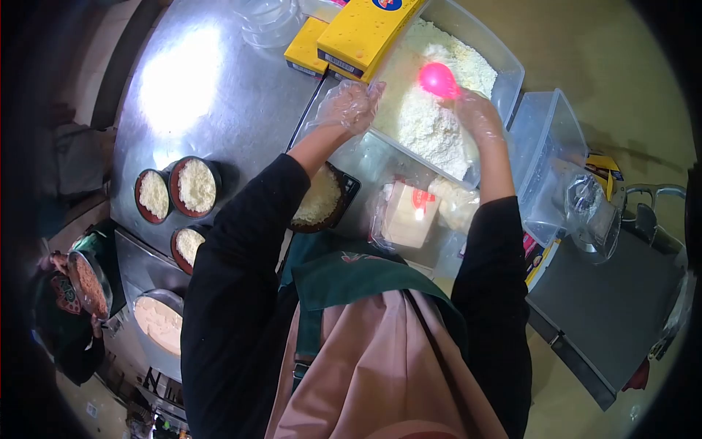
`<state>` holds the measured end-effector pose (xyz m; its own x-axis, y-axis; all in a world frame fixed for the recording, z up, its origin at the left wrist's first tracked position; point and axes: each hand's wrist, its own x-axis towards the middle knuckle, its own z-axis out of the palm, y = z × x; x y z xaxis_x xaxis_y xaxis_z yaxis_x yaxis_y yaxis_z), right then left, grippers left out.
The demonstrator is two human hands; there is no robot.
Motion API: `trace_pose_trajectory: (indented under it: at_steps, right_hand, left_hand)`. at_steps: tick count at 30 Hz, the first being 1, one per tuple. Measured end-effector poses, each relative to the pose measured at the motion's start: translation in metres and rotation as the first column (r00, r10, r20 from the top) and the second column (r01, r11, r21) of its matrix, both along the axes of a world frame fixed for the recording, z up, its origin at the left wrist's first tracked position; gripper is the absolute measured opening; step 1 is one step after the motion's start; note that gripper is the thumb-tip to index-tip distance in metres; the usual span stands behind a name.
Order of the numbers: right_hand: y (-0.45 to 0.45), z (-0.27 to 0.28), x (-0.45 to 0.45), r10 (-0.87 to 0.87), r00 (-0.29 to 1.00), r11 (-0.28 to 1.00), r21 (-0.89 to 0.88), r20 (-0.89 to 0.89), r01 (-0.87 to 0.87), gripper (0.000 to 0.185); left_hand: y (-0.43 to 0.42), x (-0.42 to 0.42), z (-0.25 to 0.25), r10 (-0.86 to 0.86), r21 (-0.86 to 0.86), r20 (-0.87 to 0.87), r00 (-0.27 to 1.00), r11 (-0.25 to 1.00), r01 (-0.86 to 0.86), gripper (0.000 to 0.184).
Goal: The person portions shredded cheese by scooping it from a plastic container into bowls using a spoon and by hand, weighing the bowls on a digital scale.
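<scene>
My right hand [479, 119], in a clear plastic glove, is closed on a bright pink scoop [439, 79]. The scoop is over white grated or powdery stuff [433, 132] heaped in a clear plastic tub [504, 55]. My left hand [349, 107], gloved too, is curled beside the tub's near left side, just below a yellow box [365, 36]. Whether its fingers grip the tub's rim is hard to see. Below my left forearm, a round pan [322, 197] with pale crumbly filling sits on a black scale [352, 189], partly hidden by my sleeve.
Several round tins with pale topping, such as one tin [196, 186], stand on the metal table [248, 110]. A wrapped pale block [411, 214] lies near my apron. Another clear tub [545, 154] is at right. At far left another person holds a round pan [89, 284].
</scene>
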<state>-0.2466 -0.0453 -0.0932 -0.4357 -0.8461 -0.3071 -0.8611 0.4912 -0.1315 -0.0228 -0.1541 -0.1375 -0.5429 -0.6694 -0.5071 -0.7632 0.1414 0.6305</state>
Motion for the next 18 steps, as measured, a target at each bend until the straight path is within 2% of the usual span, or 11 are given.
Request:
trace_pose_trajectory:
  at_steps: [2,5,7,9,10,11,13,15,16,18]
  right_hand:
    - [0.004,0.004,-0.014,-0.049,0.999,0.998,0.029,-0.01,0.05,0.036]
    - [0.013,0.024,0.007,-0.075,0.989,0.996,0.037,-0.126,0.081,0.037]
    - [0.0,0.046,0.063,-0.182,0.981,0.983,0.007,0.065,0.182,0.037]
    - [-0.007,0.016,0.08,-0.001,0.999,0.998,0.055,-0.053,0.004,0.03]
    - [-0.003,-0.014,0.062,0.066,0.994,0.998,0.003,-0.084,-0.066,0.03]
    - [0.0,-0.01,0.05,0.066,0.994,0.998,0.002,-0.089,-0.066,0.03]
    - [0.01,0.002,0.029,-0.239,0.971,0.963,-0.133,-0.02,0.234,0.03]
    - [0.033,0.027,0.007,-0.085,0.983,0.996,-0.046,-0.163,0.078,0.033]
    - [0.044,0.03,0.001,-0.084,0.982,0.996,-0.036,-0.168,0.079,0.033]
    - [0.062,0.024,-0.005,-0.267,0.958,0.902,0.323,-0.104,0.286,0.036]
  left_hand:
    - [-0.002,0.0,0.001,-0.025,-0.009,-0.013,1.0,1.0,0.025,0.069]
    - [-0.002,0.003,0.001,-0.026,-0.035,-0.018,1.0,0.999,0.025,0.07]
    - [-0.001,0.001,-0.007,-0.027,-0.049,-0.017,0.999,0.998,0.027,0.07]
    - [-0.006,0.0,-0.017,-0.076,-0.006,-0.077,0.994,0.997,0.076,0.069]
    - [-0.007,0.0,-0.014,-0.078,-0.009,-0.081,0.994,0.997,0.078,0.069]
    - [-0.005,0.001,-0.008,-0.064,-0.016,-0.048,0.997,0.998,0.063,0.068]
    - [-0.005,0.003,-0.002,-0.048,-0.019,-0.02,0.999,0.999,0.048,0.067]
    - [-0.003,0.004,0.0,-0.05,-0.066,-0.077,0.996,0.997,0.045,0.065]
    - [-0.002,0.004,0.001,-0.05,-0.056,-0.081,0.995,0.997,0.046,0.065]
    - [-0.003,0.005,0.003,-0.057,-0.047,-0.093,0.994,0.998,0.052,0.063]
